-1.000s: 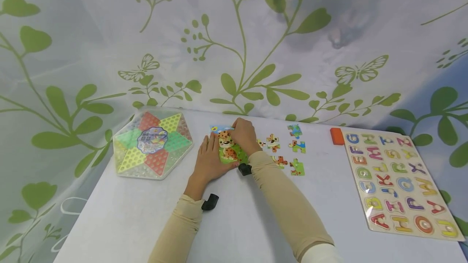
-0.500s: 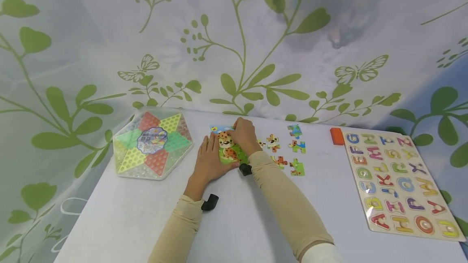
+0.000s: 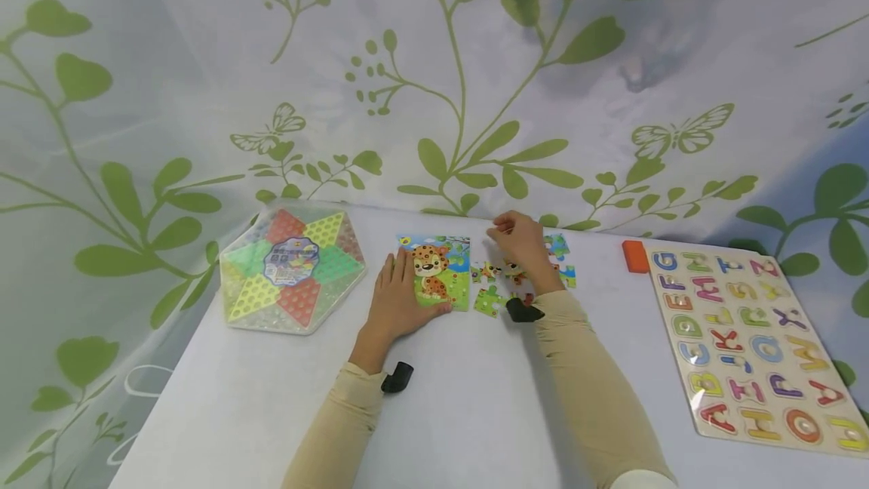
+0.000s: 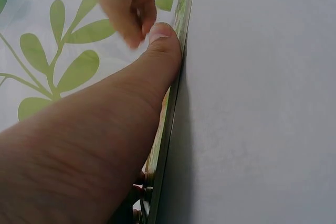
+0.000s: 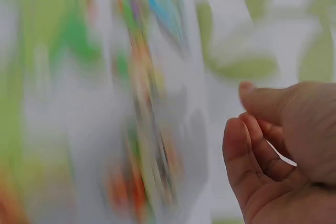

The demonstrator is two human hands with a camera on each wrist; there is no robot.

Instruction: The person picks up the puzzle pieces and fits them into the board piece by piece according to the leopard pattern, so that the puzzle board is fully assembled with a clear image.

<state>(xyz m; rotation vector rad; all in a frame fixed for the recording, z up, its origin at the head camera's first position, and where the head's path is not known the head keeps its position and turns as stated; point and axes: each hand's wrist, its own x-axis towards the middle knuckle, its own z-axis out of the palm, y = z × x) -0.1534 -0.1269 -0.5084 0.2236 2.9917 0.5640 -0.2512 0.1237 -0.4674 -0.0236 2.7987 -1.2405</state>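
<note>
A small jigsaw puzzle (image 3: 456, 278) with a spotted leopard cub on green grass lies flat on the table. My left hand (image 3: 395, 296) rests on its left side with straight fingers, the thumb (image 4: 163, 38) along the near edge in the left wrist view. Over the loose puzzle pieces to the right, my right hand (image 3: 524, 246) hovers with loosely bent fingers. In the right wrist view nothing sits between that hand's thumb and fingers (image 5: 236, 145). One green piece (image 3: 487, 302) lies beside the puzzle; other pieces (image 3: 557, 244) are partly hidden by the right hand.
A hexagonal star-patterned game board (image 3: 292, 266) lies at the left. On the right are an orange-red block (image 3: 635, 256) and a wooden alphabet board (image 3: 753, 353). Behind the table hangs a leaf-patterned curtain (image 3: 400, 134).
My right hand has left the puzzle's top right and moved right over the loose pieces, uncovering the puzzle's right side. The left hand stays on the puzzle. The head view has shifted slightly.
</note>
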